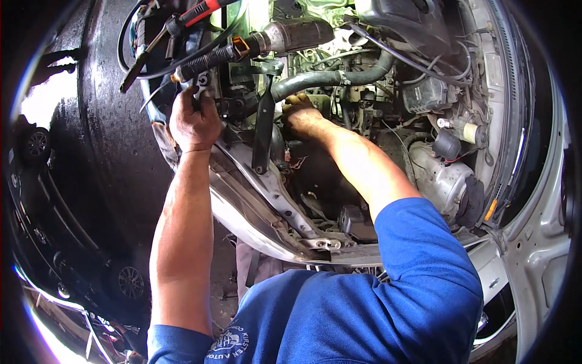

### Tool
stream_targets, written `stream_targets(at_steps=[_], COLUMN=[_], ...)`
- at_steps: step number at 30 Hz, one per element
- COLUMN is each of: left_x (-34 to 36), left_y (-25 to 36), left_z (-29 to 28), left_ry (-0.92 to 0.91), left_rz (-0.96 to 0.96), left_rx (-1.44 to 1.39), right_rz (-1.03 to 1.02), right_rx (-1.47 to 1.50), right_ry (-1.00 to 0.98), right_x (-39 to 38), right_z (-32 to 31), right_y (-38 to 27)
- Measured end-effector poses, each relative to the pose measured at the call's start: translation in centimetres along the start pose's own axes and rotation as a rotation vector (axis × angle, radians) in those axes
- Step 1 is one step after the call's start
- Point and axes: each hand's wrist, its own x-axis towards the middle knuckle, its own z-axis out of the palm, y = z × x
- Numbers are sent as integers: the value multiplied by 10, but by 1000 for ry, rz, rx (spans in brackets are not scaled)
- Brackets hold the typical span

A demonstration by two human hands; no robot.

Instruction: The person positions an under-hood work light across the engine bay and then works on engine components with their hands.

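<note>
In the head view my left hand (194, 121) is closed on a silver metal tool (202, 82), perhaps a wrench, at the front left of the open engine bay. My right hand (303, 115) reaches among the engine parts below a thick rubber hose (330, 79); its fingers are curled and what they grip is unclear. A black metal bracket (262, 133) runs between my hands. Above my left hand lie a ribbed tube with an orange clip (240, 45) and a red-handled tool (200, 11).
A black plastic housing (403, 24), a smaller black box (424, 97) and a silver strut mount (436, 182) fill the right of the bay, beside the windscreen cowl (506, 91). The light bumper edge (242, 230) runs before my body. Dark cars (48, 212) stand at the left.
</note>
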Motion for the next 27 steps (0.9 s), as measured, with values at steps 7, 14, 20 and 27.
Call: stream_targets(at_steps=[7, 14, 20, 27], left_x=[0, -2, -1, -2], left_y=[1, -4, -2, -5], left_z=[-1, -1, 4, 0], left_ry=[4, -13, 16, 0], left_rz=[2, -3, -15, -18], left_rx=[-2, 9, 9, 17], right_rz=[57, 7, 88, 105], right_rx=[17, -108, -33, -10], right_ry=[-54, -269, -295, -297], right_x=[-1, 4, 5, 2], right_z=[-1, -16, -7, -10], right_y=[-8, -17, -16, -18])
